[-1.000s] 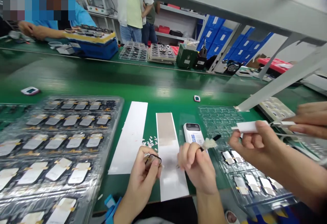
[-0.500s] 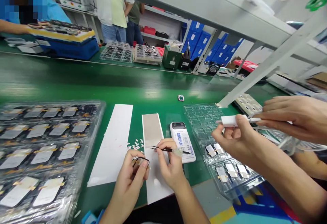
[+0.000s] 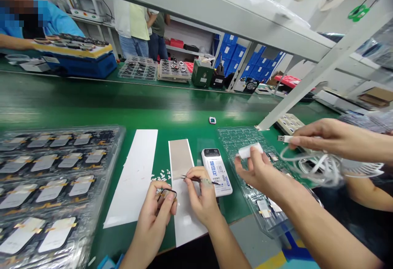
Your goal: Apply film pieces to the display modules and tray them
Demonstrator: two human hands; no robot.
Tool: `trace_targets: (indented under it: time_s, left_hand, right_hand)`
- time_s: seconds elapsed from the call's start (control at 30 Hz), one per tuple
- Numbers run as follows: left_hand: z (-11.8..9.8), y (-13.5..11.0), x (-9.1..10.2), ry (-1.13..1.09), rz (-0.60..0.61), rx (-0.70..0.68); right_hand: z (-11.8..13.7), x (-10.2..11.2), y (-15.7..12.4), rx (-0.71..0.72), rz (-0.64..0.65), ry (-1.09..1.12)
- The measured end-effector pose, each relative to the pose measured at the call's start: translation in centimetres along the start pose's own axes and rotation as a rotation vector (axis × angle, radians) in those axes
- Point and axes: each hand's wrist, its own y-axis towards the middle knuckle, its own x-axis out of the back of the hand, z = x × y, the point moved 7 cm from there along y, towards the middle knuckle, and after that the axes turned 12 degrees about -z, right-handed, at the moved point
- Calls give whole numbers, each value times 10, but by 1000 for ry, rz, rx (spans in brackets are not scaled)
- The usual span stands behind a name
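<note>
My left hand (image 3: 152, 215) pinches a small black-rimmed frame piece (image 3: 168, 195) above the white backing strip. My right hand (image 3: 202, 193) holds fine black tweezers (image 3: 196, 178), their tips close to the grey-beige pad (image 3: 180, 158) on that strip. A wisp of pale material clings to the tweezers near my fingers. Small white scraps (image 3: 160, 175) lie on the green mat just left of the strip. A white power bank (image 3: 216, 172) sits to the right of my right hand. A wider white paper sheet (image 3: 132, 177) lies left of my hands.
Large clear trays of flat battery-like parts (image 3: 58, 179) fill the left. A co-worker's hands (image 3: 325, 138) hold a white plug (image 3: 251, 150) and a white cable bundle (image 3: 316, 166) over a clear tray (image 3: 242, 142). A white shelf strut (image 3: 291, 93) angles overhead.
My right hand has moved left and closer to my left hand, and the tweezers now lie flatter. The co-worker's hands have separated the white plug from a loop of cable.
</note>
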Motion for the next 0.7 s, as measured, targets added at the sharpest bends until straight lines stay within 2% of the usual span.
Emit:
trace_targets:
  time_s: [0.17, 0.7]
  left_hand:
    - [-2, -1, 0, -24, -29, 6]
    - [-2, -3, 0, 10, -20, 31]
  right_hand:
    - [-2, 0, 0, -11, -2, -11]
    - [-2, 0, 0, -46, -4, -1]
